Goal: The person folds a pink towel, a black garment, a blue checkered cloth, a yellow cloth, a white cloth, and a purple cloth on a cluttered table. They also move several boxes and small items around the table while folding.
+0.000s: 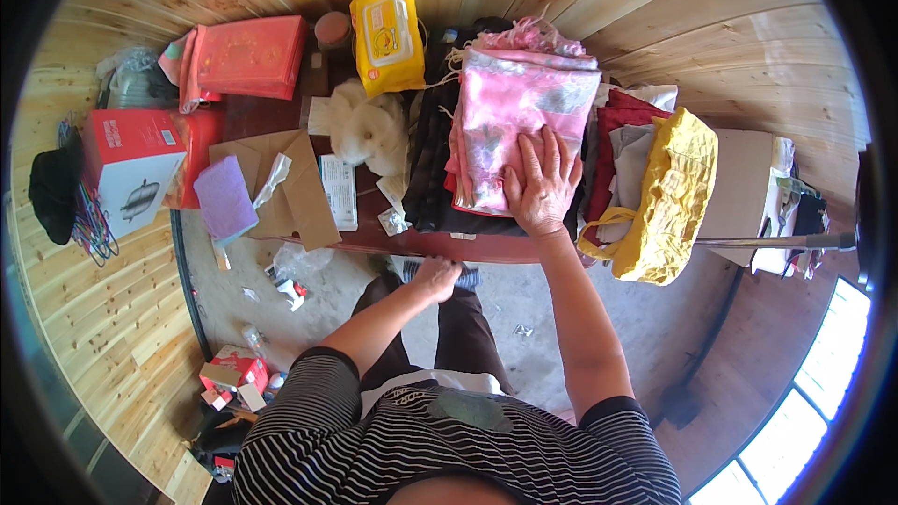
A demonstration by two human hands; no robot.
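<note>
My right hand (546, 186) lies palm down, fingers spread, on a folded pink floral scarf (523, 95) with fringed ends. The scarf tops a stack of folded fabric, with black cloth (431, 175) under it on the dark red table (435, 245). My left hand (436, 279) is closed in front of the table edge, above my knees. A dark striped cloth item (468, 276) shows on both sides of that fist; its full shape is hidden. Right of the scarf stand dark red and grey folded cloths (624, 161) and a crinkled yellow fabric bag (666, 203).
A yellow wipes pack (387, 38), fluffy cream item (365, 126), brown paper bag (291, 189), purple cloth (224, 193) and red boxes (245, 59) crowd the table's left. A metal pole (772, 242) juts in at right. Plastic litter (302, 263) lies on the floor.
</note>
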